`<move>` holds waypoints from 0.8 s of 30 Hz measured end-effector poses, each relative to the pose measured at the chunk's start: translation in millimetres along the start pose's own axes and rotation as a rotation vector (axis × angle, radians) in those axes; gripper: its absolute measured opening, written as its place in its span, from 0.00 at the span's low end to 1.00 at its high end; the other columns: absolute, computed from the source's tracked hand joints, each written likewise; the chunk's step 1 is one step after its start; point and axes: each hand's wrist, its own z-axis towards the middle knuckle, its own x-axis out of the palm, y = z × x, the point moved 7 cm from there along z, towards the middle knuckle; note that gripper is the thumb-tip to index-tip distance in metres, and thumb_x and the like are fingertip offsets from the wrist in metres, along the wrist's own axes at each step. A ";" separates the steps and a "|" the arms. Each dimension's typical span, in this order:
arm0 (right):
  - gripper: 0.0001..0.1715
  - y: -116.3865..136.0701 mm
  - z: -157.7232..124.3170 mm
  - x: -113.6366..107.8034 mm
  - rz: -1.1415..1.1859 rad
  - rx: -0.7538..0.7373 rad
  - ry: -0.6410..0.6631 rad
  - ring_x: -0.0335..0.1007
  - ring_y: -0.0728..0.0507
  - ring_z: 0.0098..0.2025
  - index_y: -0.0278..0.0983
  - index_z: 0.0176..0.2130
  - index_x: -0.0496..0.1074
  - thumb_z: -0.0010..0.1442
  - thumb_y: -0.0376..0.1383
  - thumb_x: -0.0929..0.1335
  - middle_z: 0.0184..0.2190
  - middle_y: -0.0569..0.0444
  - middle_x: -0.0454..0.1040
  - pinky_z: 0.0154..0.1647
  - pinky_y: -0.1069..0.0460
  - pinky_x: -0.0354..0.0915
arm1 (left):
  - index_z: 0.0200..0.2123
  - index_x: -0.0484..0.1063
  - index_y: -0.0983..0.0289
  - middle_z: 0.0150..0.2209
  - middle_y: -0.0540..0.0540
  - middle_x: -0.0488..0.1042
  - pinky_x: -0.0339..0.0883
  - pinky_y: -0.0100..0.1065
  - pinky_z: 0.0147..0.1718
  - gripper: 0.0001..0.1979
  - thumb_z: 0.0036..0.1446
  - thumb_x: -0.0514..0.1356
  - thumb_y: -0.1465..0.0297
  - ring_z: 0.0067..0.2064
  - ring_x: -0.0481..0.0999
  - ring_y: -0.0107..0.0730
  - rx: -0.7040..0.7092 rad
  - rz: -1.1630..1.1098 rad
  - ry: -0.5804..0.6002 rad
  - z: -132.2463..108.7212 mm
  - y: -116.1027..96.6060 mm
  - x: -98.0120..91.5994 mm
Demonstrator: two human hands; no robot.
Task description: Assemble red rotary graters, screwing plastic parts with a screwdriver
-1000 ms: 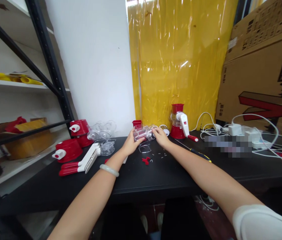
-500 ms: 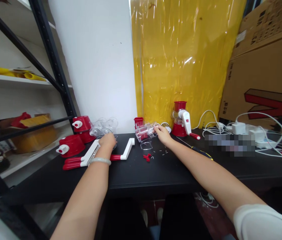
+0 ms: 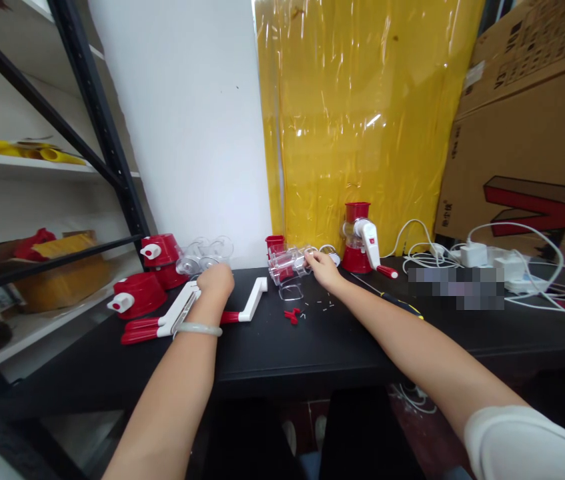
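My right hand point(image 3: 323, 269) is closed on the end of a clear plastic grater body point(image 3: 282, 264), which is tilted sideways in front of a red base. My left hand point(image 3: 216, 283) is curled, palm down, just in front of several clear plastic housings point(image 3: 205, 253); its fingertips are hidden. Beside its wrist lie white crank handles point(image 3: 178, 312) with red grips. Another white crank point(image 3: 253, 300) is to the right of that hand. Small red plastic pieces point(image 3: 292, 316) and tiny pale bits lie between the hands.
Red grater bases point(image 3: 137, 295) with white knobs stand at left. An assembled rotary grater point(image 3: 357, 240) stands at back right. A screwdriver point(image 3: 402, 305), white cables point(image 3: 425, 257) and chargers lie farther right. A shelf rack point(image 3: 122, 180) and large cardboard box point(image 3: 522, 140) flank the black table point(image 3: 272, 350).
The view has shifted slightly. Both hands stay in nearly the same places, with the right one still on the clear grater body.
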 end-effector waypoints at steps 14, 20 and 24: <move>0.17 10.7 -7.1 -16.8 -0.145 -0.038 -0.300 0.64 0.44 0.35 0.39 0.31 0.62 0.59 0.50 0.62 0.30 0.53 0.68 0.41 0.48 0.61 | 0.44 0.71 0.64 0.42 0.60 0.76 0.75 0.38 0.37 0.13 0.58 0.57 0.64 0.39 0.79 0.36 0.345 -0.861 -0.361 -20.0 -54.5 -30.6; 0.14 52.5 -18.9 -18.8 -0.402 -0.310 -0.343 0.60 0.38 0.47 0.36 0.43 0.64 0.58 0.40 0.64 0.42 0.44 0.65 0.52 0.41 0.57 | 0.44 0.66 0.62 0.39 0.54 0.72 0.75 0.30 0.31 0.14 0.55 0.61 0.64 0.32 0.79 0.27 0.213 -1.334 -0.252 -20.3 -58.4 -18.5; 0.14 80.3 -26.1 -4.3 -0.415 -0.443 -0.201 0.58 0.37 0.50 0.37 0.46 0.66 0.59 0.37 0.64 0.44 0.44 0.64 0.54 0.39 0.57 | 0.43 0.68 0.63 0.36 0.52 0.72 0.74 0.30 0.31 0.14 0.54 0.62 0.67 0.31 0.78 0.26 0.143 -1.440 -0.122 -19.3 -61.5 -12.5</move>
